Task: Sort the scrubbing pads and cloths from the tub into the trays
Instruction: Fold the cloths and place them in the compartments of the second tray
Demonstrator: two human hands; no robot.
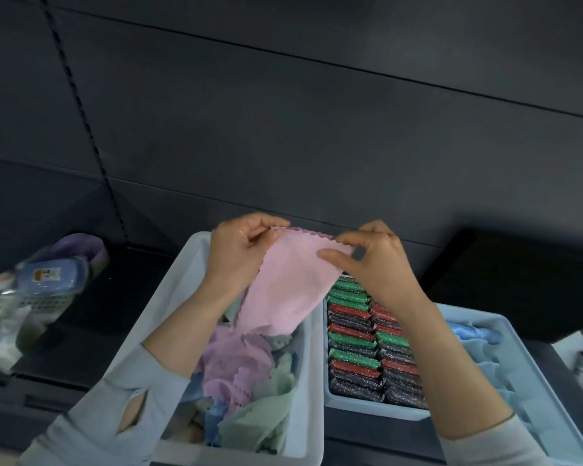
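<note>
Two hands hold one pink cloth (290,284) stretched between them, and we read the rest of the layout from the left. Far left on the dark table (91,314) sits a white perforated basket (31,307) with a blue packaged item (53,275) on top, well apart from the work and, we judge, outside the sorting. Next comes the white tub (312,381), heaped loosely with lilac, green and blue cloths (246,371); the jumble suggests it is the unsorted source. Above it our left hand (241,253) pinches the pink cloth's upper left corner at the scalloped hem, fingers (249,227) curled round the edge, while our right hand (376,260) pinches the opposite corner between thumb and forefinger, the other fingers loosely bent. Held by two corners, the cloth hangs flat and clear of the pile, its lower edge trailing into the tub; we take this as spreading it for a fold or a check of colour before placing. Right of the tub, a pale blue tray (367,410) holds scrubbing pads (354,356) packed on edge in two tight rows, green, red and dark, the upright packing saving room. Farthest right, another blue tray (552,398) holds blue cloths (475,334), likely sorted by colour. Where pink belongs we cannot tell.
</note>
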